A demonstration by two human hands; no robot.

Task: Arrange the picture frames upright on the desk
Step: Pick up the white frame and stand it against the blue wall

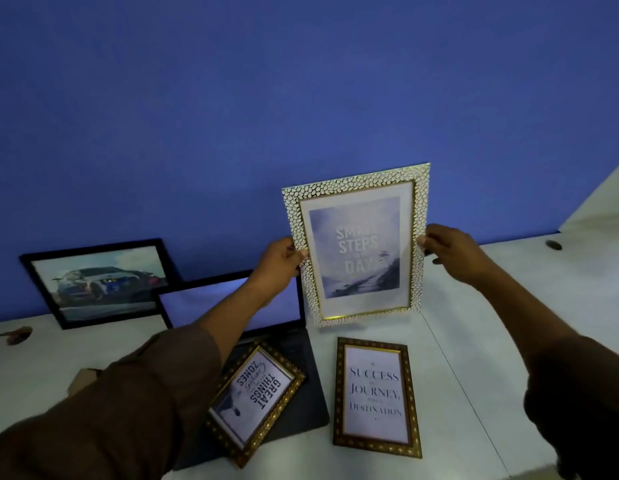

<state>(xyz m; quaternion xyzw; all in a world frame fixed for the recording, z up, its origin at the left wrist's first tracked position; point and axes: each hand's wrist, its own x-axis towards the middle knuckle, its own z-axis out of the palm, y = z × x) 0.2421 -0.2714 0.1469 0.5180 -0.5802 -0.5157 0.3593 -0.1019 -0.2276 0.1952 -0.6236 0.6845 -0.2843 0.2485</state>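
Both hands, left hand and right hand, grasp the white frame by its side edges, steadying it upright near the table's back edge.

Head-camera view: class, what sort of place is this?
Probably a home or office desk: an open laptop on a white desk against a blue wall, with framed prints such as the car picture.
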